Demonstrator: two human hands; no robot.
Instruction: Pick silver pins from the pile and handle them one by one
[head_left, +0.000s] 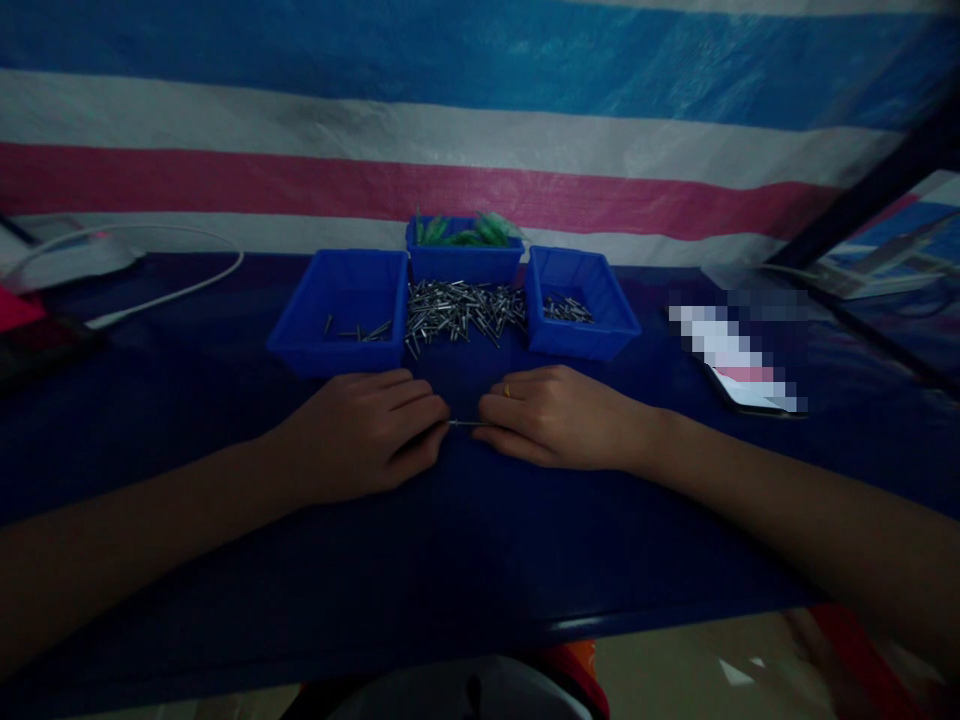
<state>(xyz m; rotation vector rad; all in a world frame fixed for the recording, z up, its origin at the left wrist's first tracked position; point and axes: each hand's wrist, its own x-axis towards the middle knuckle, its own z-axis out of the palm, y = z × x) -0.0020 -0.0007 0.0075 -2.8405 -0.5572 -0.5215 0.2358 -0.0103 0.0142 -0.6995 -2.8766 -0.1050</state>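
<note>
Over the near part of the table, my left hand [367,435] and my right hand [559,418] face each other with fingers pinched closed. A thin metal pin [466,424] spans the small gap between the fingertips, one end in each hand. Fingers hide both ends, so its full shape does not show. Just beyond the hands lies a loose pile of similar metal pins [466,312]. Left of the pile, a blue bin [330,352] has several pins in it. On the right, another blue bin [581,343] contains many small metal pieces.
Behind the pile stands a third blue bin [465,265] with green, wrapped-looking items [472,234]. A phone [739,360] lies to the right on the dark blue table [480,560]. A white cable [172,297] curves at the left. Striped sheeting [480,130] hangs behind.
</note>
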